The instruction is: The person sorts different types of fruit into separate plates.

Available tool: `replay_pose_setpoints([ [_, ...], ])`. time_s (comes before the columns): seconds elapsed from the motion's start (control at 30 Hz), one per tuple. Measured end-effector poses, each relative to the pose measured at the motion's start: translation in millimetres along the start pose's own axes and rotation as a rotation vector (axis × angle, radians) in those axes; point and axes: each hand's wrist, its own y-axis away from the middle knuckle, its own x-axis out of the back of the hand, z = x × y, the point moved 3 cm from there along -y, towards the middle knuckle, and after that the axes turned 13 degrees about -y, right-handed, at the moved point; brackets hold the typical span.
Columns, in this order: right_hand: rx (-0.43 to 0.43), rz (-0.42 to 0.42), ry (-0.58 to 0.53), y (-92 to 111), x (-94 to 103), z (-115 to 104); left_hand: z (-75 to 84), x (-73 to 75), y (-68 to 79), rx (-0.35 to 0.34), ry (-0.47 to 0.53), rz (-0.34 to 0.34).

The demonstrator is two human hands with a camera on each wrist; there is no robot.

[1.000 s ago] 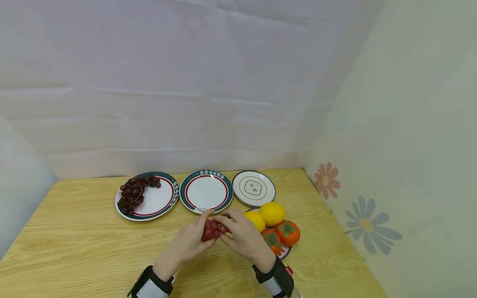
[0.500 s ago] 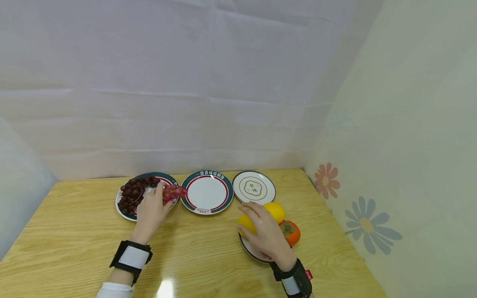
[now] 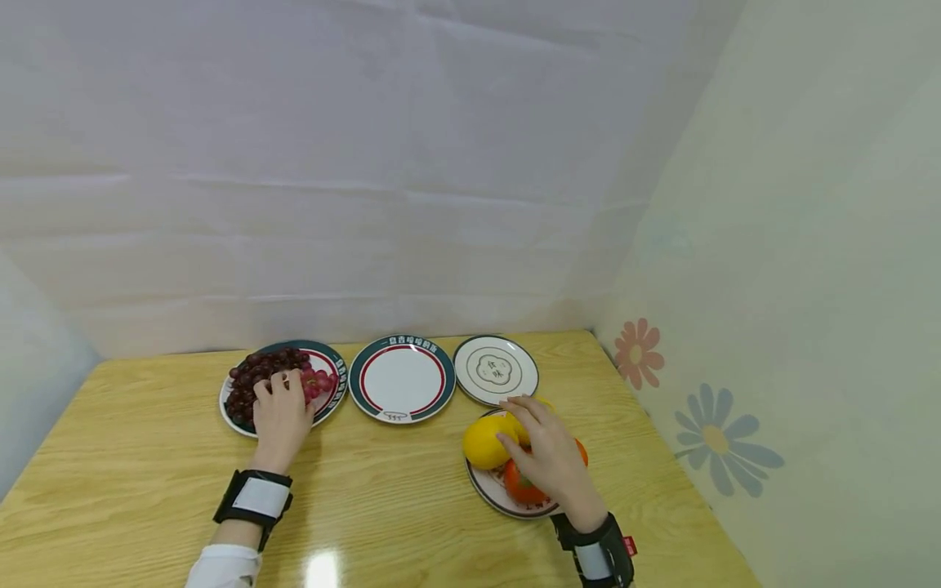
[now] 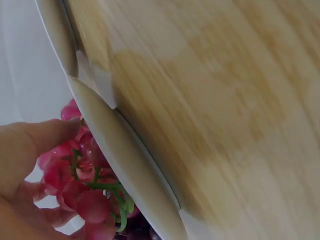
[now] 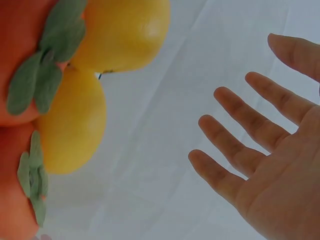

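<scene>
Nearest, black wristbands (image 3: 253, 500) sit on both arms, with a broad span of wooden tabletop (image 3: 397, 506) between them as open room for moving. The right hand (image 3: 550, 459) is above the near plate (image 3: 487, 485), its fingers spread and its grip released, apart from the fruit in the right wrist view. That plate's front and left rim stand exposed; it carries two glossy orange persimmons (image 3: 519, 487) with green calyxes and two smooth yellow lemons (image 3: 485, 444), one partly behind the fingers. Farther off to the left, the left hand (image 3: 283, 416) reaches over the near rim of the left plate (image 3: 336, 394). Its thumb lies against the pink grapes (image 4: 92, 205); whether the fingers grasp or have let go cannot be told. The pink grapes are within this plate, on its right side; they are shiny and translucent, on green stems. Dark grapes (image 3: 250, 384) curve along the left side, nearly black. The middle plate (image 3: 401, 379) sits just beside, showing a red ring within its green rim; the smaller plate (image 3: 519, 372) follows at right. Behind them, the table's back edge meets a creased white sheet (image 3: 331, 180).
</scene>
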Motion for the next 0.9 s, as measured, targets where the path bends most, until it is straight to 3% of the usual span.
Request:
replay_pose_setpoints([
  [0.2,-0.071,-0.033,0.003,-1,2.4,13,4.7,16.2,2.0,-0.068,0.066,-0.022],
  [0.47,-0.205,-0.290,-0.006,-13,-22.2,17,27.2,49.0,13.2,-0.185,0.106,-0.170],
  [0.67,-0.229,-0.454,-0.037,-20,-46.9,18,36.5,63.9,29.9,-0.199,0.089,-0.201],
  [0.9,-0.216,-0.511,0.032,-20,-60.8,21,36.7,67.4,49.2,-0.189,0.045,-0.219],
])
